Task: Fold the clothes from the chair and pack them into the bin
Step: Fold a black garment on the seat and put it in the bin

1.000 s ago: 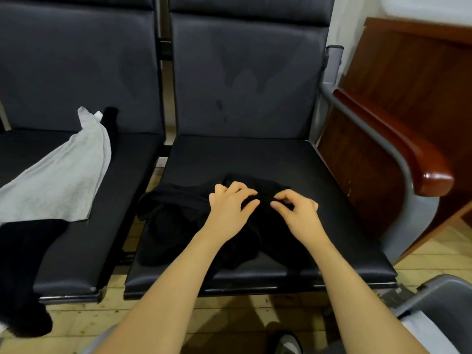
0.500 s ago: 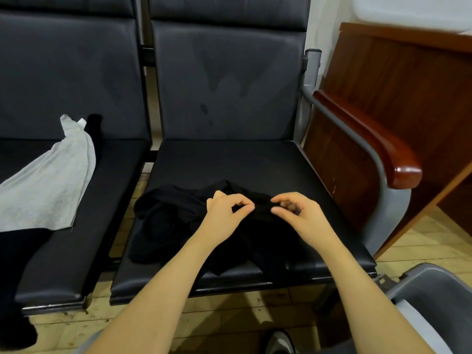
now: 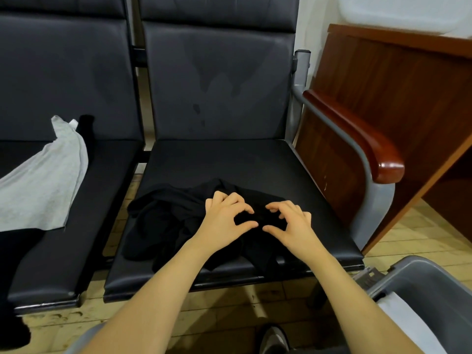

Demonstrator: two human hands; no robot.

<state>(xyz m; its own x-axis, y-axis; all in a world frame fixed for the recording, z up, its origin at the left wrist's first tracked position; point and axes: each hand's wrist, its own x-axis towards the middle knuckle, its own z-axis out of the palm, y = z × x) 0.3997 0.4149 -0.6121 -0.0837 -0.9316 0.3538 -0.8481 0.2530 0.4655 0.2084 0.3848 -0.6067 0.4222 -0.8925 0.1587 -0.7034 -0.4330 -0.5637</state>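
Observation:
A crumpled black garment [image 3: 166,226] lies on the front half of the right black chair seat [image 3: 229,159]. My left hand [image 3: 224,221] and my right hand [image 3: 291,223] rest side by side on the garment's right part, fingers curled and spread, thumbs apart from the fingers, fingertips touching the cloth without pinching it. A grey bin [image 3: 429,290] stands on the floor at the lower right, with a white cloth [image 3: 408,325] inside it.
On the left seat lie a light grey garment [image 3: 43,190] and a black one [image 3: 12,277] that hangs over the front edge. A wooden armrest [image 3: 357,131] and a brown desk [image 3: 396,85] stand to the right. A shoe [image 3: 273,338] shows at the bottom.
Both hands were pinching the black cloth close together; now their fingers have spread apart and lie on it. The view has shifted slightly.

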